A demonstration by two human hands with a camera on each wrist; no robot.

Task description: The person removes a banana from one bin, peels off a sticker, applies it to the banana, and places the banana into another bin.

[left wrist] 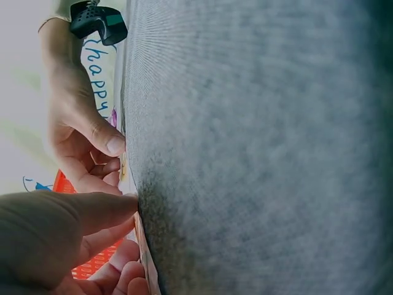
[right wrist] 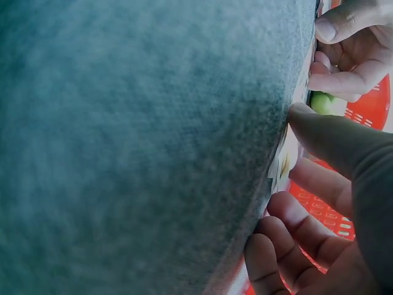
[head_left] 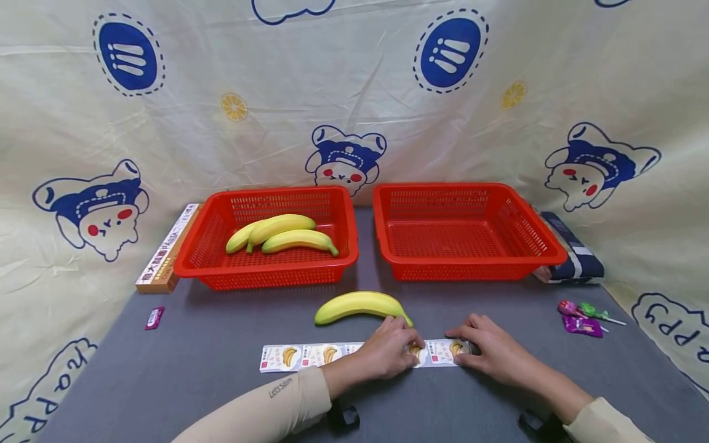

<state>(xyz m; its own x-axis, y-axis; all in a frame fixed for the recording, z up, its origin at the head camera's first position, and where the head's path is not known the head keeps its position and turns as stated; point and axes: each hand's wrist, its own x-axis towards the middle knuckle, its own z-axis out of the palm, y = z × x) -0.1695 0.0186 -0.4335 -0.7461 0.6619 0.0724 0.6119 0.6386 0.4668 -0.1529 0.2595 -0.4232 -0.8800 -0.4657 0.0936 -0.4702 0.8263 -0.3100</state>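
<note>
A white strip of banana labels [head_left: 314, 355], printed with banana pictures, lies flat across the grey table in front of me. My left hand [head_left: 389, 349] crosses over it right of its middle, thumb at the near edge and fingertips at the far edge. Near the strip's right end, my right hand [head_left: 492, 351] grips it between thumb and fingers. In the right wrist view, the right thumb [right wrist: 319, 132] presses at the strip's edge, with the other fingers curled below. A single banana [head_left: 360, 306] lies just beyond the strip, its stem end close behind the left hand.
At the back left, a red basket [head_left: 266, 271] holds several bananas. Beside it stands another red basket [head_left: 471, 269]. A long box [head_left: 166, 249] lies at far left, a dark folded cloth [head_left: 578, 255] at right. Candy packet [head_left: 154, 318] sits left; lollipops [head_left: 587, 309] lie right.
</note>
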